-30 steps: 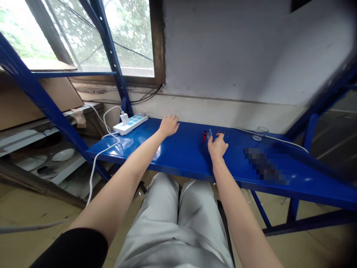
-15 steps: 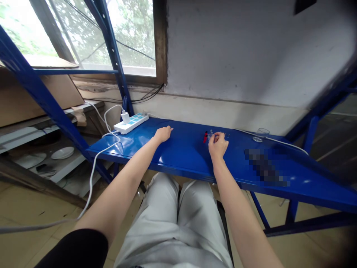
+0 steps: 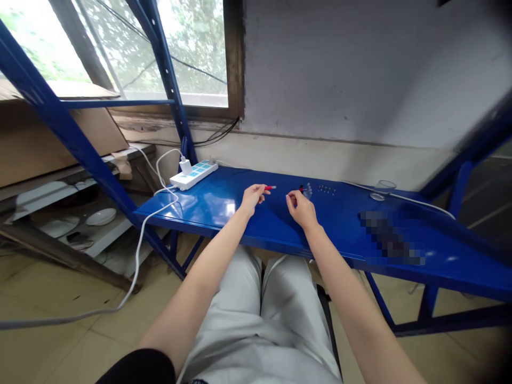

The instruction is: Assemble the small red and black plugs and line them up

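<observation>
My left hand (image 3: 253, 198) is closed on a small red stick with a pale tip (image 3: 270, 188), pointing right, above the blue table. Across a short gap, my right hand (image 3: 303, 209) has its thumb and fingers pinched together; anything between them is too small to make out. Just behind the right hand lie clear plastic pieces (image 3: 308, 190) with a bit of red and black beside them, partly covered by the hand. To their right, several tiny metallic pieces (image 3: 327, 190) are set out in short rows.
The blue table (image 3: 224, 224) bears a white power strip (image 3: 194, 175) with a plugged-in charger on the left. A clear glass (image 3: 383, 190) and a white cable stand at the back right. A blurred-out dark object (image 3: 390, 238) lies nearer the right front.
My left hand has moved right and now shows the red stick. My right hand has drawn back left from the clear pieces, uncovering the tiny metallic ones. The view has shifted slightly.
</observation>
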A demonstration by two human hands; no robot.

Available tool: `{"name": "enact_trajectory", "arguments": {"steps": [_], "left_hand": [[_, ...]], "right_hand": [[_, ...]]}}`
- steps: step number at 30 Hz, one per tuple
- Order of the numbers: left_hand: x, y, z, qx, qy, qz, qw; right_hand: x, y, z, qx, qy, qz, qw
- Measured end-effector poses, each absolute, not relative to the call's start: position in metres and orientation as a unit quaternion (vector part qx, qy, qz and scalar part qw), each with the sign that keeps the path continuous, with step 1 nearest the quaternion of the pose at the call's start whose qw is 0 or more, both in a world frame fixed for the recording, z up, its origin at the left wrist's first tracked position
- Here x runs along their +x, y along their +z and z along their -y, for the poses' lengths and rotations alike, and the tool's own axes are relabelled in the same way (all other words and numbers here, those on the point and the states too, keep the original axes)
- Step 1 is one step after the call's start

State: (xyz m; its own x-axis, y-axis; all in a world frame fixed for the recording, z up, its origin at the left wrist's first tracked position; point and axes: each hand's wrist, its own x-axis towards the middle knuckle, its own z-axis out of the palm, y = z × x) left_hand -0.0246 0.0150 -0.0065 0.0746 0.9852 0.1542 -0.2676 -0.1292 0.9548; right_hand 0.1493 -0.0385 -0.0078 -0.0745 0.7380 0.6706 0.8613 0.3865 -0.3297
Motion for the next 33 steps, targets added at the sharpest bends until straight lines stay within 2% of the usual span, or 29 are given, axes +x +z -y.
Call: {"name": "enact_trajectory", "arguments": {"steps": [4, 8, 20, 27, 33], "left_hand": [[-0.027, -0.006, -0.006, 0.547, 0.492, -0.332, 0.590], [-0.026, -0.003, -0.001, 0.586, 0.434, -0.313, 0.609], [-0.030, -0.008, -0.008, 0.576, 0.457, -0.312, 0.601], [-0.030, -0.007, -0.006, 0.581, 0.456, -0.312, 0.598], [-0.028, -0.007, -0.004, 0.619, 0.448, -0.313, 0.564]], "right_hand": [[0.146, -0.007, 0.038, -0.578, -0.035, 0.743, 0.336], [0.144, -0.007, 0.039, -0.584, -0.024, 0.752, 0.306], [0.142, -0.008, 0.041, -0.522, 0.002, 0.756, 0.394], [0.144, -0.013, 0.037, -0.496, -0.047, 0.771, 0.397], [0.145, -0.014, 0.035, -0.516, -0.062, 0.779, 0.350]]}}
